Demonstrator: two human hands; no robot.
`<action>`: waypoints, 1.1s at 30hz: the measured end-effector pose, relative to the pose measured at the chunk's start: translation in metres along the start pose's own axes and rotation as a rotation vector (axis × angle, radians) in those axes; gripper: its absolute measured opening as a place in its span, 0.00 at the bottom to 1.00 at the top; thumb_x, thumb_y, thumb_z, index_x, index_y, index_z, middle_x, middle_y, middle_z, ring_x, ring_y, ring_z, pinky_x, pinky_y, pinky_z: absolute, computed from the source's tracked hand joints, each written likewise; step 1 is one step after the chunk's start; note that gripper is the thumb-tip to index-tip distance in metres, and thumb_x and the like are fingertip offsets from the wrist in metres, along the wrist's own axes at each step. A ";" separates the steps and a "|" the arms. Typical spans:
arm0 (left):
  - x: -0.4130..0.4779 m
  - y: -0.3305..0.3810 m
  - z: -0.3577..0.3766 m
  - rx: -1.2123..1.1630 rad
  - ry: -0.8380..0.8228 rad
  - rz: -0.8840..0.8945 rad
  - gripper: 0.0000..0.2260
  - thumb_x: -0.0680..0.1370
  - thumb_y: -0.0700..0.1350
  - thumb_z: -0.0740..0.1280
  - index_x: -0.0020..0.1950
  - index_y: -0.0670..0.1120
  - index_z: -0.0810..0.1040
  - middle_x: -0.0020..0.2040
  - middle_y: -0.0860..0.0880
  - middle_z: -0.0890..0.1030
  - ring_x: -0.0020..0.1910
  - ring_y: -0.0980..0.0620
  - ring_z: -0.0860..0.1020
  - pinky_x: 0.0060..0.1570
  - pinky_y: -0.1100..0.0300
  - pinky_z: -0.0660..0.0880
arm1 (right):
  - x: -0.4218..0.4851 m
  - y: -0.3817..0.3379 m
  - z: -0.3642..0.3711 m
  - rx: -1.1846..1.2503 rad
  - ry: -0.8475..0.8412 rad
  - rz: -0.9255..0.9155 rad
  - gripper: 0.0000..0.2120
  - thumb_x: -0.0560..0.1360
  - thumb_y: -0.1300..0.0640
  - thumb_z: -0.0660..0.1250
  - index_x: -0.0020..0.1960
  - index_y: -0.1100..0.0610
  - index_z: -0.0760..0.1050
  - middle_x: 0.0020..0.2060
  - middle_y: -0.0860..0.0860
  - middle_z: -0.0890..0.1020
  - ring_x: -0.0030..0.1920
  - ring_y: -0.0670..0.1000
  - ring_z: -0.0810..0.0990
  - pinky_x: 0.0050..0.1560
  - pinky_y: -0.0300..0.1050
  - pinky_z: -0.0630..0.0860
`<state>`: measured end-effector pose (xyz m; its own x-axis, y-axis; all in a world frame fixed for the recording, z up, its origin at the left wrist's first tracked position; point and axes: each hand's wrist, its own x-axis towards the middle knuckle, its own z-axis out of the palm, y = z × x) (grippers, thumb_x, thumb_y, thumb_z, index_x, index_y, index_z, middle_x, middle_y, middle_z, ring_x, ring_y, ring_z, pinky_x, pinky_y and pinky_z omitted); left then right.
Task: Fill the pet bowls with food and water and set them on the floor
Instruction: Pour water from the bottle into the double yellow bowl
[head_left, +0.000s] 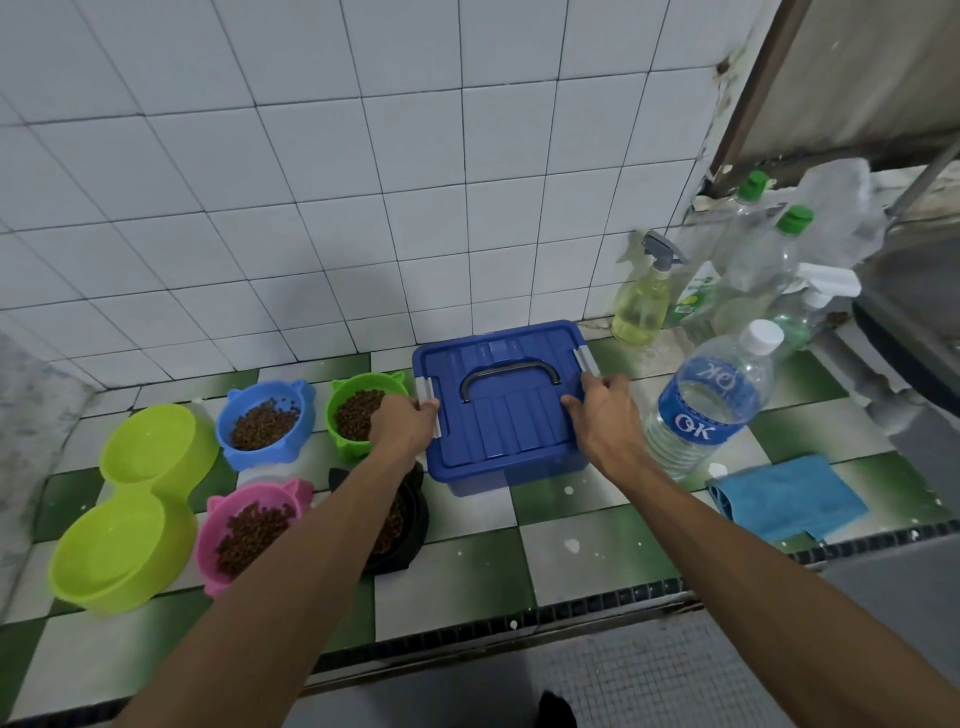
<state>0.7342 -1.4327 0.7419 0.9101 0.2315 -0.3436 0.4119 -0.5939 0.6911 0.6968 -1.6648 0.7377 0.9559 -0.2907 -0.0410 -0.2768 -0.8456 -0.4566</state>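
Wall (363, 156): white square tiles, dark grout lines.
Side wall (31, 415): grey, mottled, on the left.
Floor (571, 561): green and white checked tiles, flecked with white spots.
Grate (597, 605): dark strip along the floor's near edge.
Door frame (761, 78): brown, upper right.
Light: soft, even.

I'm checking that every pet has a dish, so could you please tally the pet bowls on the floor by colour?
Lime double bowl: 1
Blue bowl: 1
Green bowl: 1
Pink bowl: 1
Black bowl: 1
Total: 5
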 end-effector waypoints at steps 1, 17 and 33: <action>-0.001 0.002 0.000 0.070 0.012 0.025 0.18 0.81 0.54 0.63 0.56 0.39 0.77 0.56 0.40 0.79 0.55 0.40 0.77 0.55 0.49 0.75 | -0.002 0.000 0.000 -0.010 0.008 -0.019 0.16 0.82 0.53 0.62 0.65 0.62 0.71 0.65 0.62 0.70 0.61 0.63 0.74 0.63 0.54 0.72; -0.082 0.097 0.089 -0.063 -0.226 0.850 0.15 0.80 0.49 0.65 0.65 0.46 0.76 0.60 0.49 0.78 0.56 0.54 0.78 0.60 0.54 0.76 | -0.078 0.073 -0.024 0.357 0.436 0.022 0.11 0.78 0.48 0.67 0.46 0.55 0.80 0.39 0.50 0.82 0.38 0.48 0.78 0.39 0.42 0.73; -0.101 0.161 0.148 -0.032 -0.482 0.835 0.49 0.63 0.65 0.77 0.78 0.53 0.59 0.75 0.50 0.67 0.71 0.53 0.68 0.71 0.51 0.68 | -0.044 0.140 -0.014 0.690 0.225 0.199 0.49 0.59 0.37 0.80 0.72 0.47 0.62 0.64 0.47 0.75 0.63 0.48 0.76 0.59 0.41 0.75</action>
<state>0.7024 -1.6659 0.7940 0.7975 -0.6015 0.0470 -0.3524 -0.4010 0.8456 0.6146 -1.7766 0.6884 0.8308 -0.5556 -0.0325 -0.2472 -0.3162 -0.9159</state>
